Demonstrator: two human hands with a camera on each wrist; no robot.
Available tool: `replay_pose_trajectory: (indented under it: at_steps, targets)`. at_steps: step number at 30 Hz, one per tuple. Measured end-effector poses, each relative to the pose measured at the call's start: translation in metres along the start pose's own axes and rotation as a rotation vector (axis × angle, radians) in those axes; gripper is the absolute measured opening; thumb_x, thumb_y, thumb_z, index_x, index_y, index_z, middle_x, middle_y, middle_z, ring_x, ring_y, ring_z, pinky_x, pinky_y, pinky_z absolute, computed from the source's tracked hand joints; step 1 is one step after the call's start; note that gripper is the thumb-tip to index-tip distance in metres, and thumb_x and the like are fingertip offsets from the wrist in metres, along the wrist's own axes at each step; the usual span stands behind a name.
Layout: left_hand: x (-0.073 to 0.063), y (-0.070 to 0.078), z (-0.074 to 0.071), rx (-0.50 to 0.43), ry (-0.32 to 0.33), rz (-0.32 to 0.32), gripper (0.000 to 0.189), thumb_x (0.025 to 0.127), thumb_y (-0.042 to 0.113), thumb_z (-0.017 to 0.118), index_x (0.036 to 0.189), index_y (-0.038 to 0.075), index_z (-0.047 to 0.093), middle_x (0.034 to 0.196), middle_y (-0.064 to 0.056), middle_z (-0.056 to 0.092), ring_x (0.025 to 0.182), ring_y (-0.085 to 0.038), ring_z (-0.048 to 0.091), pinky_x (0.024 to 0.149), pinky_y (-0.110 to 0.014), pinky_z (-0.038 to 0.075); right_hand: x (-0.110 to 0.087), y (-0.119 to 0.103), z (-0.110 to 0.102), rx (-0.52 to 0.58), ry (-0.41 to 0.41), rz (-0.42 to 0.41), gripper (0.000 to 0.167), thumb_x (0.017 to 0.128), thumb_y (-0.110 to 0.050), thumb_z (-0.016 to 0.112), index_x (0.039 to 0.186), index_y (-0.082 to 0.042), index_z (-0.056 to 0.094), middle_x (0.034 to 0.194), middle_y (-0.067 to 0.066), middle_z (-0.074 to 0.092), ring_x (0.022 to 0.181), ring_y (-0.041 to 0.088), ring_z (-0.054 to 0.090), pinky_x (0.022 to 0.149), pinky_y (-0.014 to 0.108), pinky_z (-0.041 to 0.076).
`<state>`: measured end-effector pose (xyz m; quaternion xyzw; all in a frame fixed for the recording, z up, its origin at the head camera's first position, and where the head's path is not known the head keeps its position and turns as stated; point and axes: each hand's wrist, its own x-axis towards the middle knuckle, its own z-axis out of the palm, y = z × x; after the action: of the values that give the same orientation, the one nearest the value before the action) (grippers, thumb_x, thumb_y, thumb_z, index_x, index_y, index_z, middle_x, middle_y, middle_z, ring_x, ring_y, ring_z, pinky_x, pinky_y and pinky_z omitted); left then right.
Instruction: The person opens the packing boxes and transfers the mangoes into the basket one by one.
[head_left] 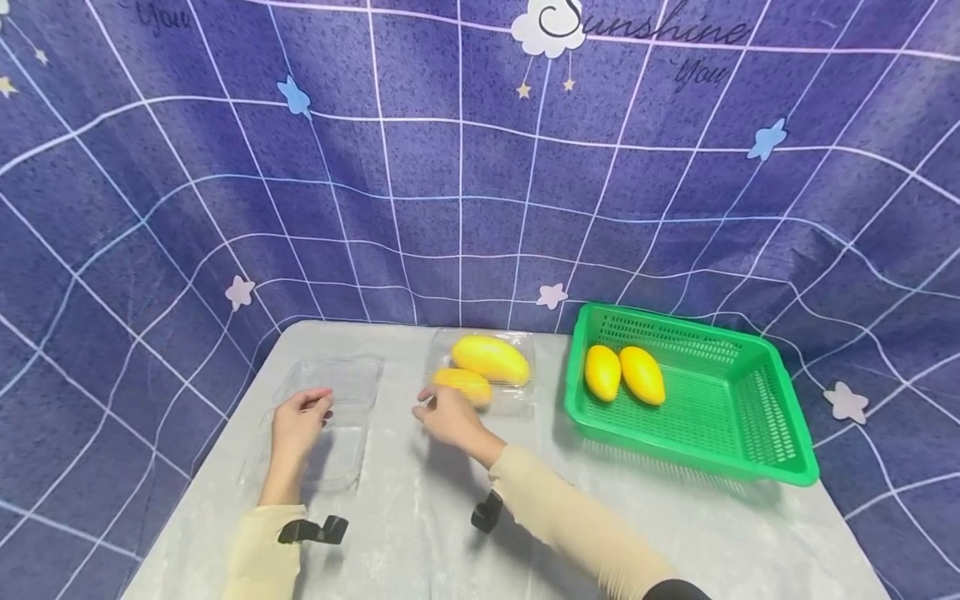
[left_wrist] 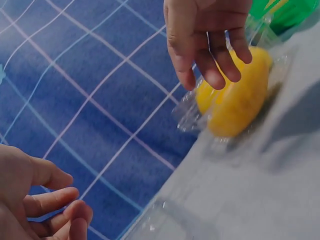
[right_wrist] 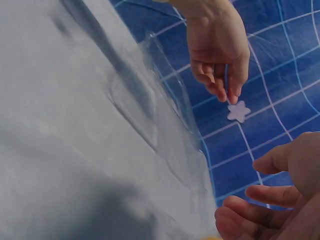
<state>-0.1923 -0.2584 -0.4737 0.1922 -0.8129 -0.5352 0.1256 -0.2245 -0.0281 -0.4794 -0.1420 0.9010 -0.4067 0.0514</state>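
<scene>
Nearest on the grey surface (head_left: 420, 517), the left hand (head_left: 298, 423) hovers over an empty clear clamshell tray (head_left: 330, 417), fingers loosely curled and holding nothing. The right hand (head_left: 448, 417) is at its 3 o'clock, fingers relaxed, slightly spread, also empty. Just beyond those fingertips, at 1 o'clock, sits a second clear tray (head_left: 517, 392) with two mangoes (head_left: 489, 358), long axes running roughly 10 to 4 o'clock. The right hand is much nearer. Farther right, a green basket (head_left: 750, 433) holds two more mangoes (head_left: 624, 373).
</scene>
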Motion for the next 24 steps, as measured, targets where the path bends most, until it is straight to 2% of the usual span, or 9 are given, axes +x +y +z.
replay_pose_trajectory:
  at_steps: [3,7,13,17,21,24]
  targets:
    - [0.000,0.007,0.010,-0.008,-0.020,0.026,0.027,0.094,0.011,0.060,0.115,-0.005,0.066,0.086,-0.006,0.071,0.063,0.005,0.057,0.060,-0.011,0.050,-0.001,0.004,-0.011,-0.009,0.036,-0.018,0.022,0.087,-0.023,0.068,0.105,-0.011,0.071,0.086,0.003,0.071,0.077,0.012,0.063,0.069,0.023,0.051]
    - [-0.003,0.014,0.024,0.014,-0.079,0.048,0.027,0.095,0.010,0.057,0.116,-0.006,0.065,0.097,-0.018,0.071,0.066,0.004,0.057,0.062,-0.010,0.049,-0.003,0.010,-0.025,-0.015,0.073,-0.026,0.020,0.086,-0.019,0.068,0.104,-0.009,0.071,0.088,0.005,0.071,0.081,0.015,0.065,0.072,0.026,0.052]
    - [-0.009,0.020,0.045,0.043,-0.152,0.078,0.027,0.096,0.011,0.058,0.116,-0.005,0.065,0.105,-0.023,0.069,0.072,0.000,0.058,0.064,-0.012,0.049,-0.006,0.018,-0.044,0.010,0.125,-0.031,0.022,0.088,-0.015,0.066,0.106,-0.003,0.070,0.089,0.010,0.072,0.081,0.020,0.066,0.070,0.027,0.053]
    - [-0.010,0.023,0.059,0.040,-0.191,0.091,0.029,0.095,0.013,0.059,0.117,-0.004,0.065,0.107,-0.022,0.069,0.075,0.000,0.059,0.067,-0.013,0.049,-0.005,0.025,-0.057,-0.017,0.181,-0.031,0.023,0.088,-0.016,0.065,0.106,-0.002,0.069,0.088,0.010,0.071,0.081,0.021,0.066,0.070,0.030,0.053]
    - [-0.010,0.026,0.073,0.047,-0.211,0.101,0.030,0.093,0.015,0.061,0.117,-0.003,0.065,0.108,-0.022,0.070,0.081,-0.009,0.065,0.070,-0.015,0.049,-0.003,0.037,-0.067,-0.055,0.269,-0.054,0.020,0.086,-0.012,0.066,0.102,0.000,0.070,0.085,0.012,0.071,0.079,0.023,0.065,0.071,0.034,0.055]
    - [-0.011,0.028,0.082,0.060,-0.218,0.107,0.031,0.092,0.016,0.061,0.118,-0.002,0.064,0.111,-0.022,0.069,0.092,-0.024,0.068,0.079,-0.024,0.053,-0.001,0.045,-0.072,-0.071,0.327,-0.058,0.021,0.085,-0.010,0.067,0.103,0.001,0.069,0.089,0.015,0.070,0.084,0.027,0.066,0.076,0.039,0.055]
